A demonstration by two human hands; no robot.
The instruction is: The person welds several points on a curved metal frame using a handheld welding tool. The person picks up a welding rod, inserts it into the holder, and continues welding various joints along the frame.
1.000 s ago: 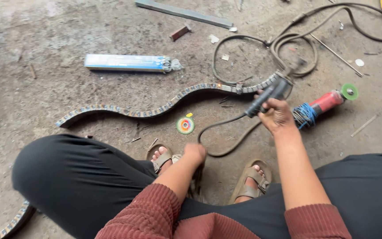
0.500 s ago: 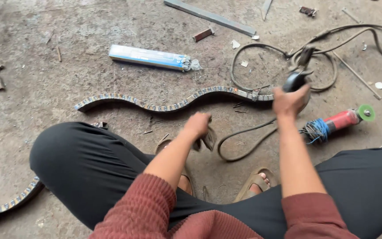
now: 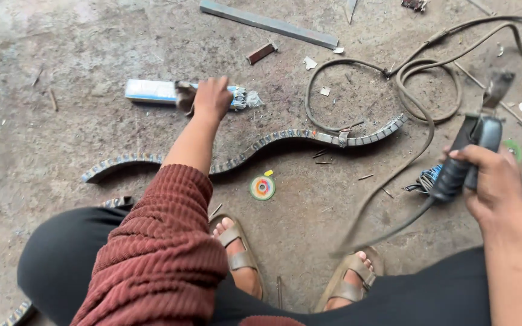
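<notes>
On the concrete floor (image 3: 43,151), toward its far left part, lies a long pale-blue packet (image 3: 152,91) of rods. The left hand (image 3: 211,98) reaches out and rests on it, fingers curled down; whether they grip the packet I cannot tell. Nearer the person, a wavy metal strip (image 3: 255,147) runs across the middle, with a small coloured disc (image 3: 262,188) just before it. At the right edge, the right hand (image 3: 492,181) is wrapped firmly around a black electrode holder (image 3: 463,163), raised above the floor, its cable (image 3: 388,181) trailing down.
</notes>
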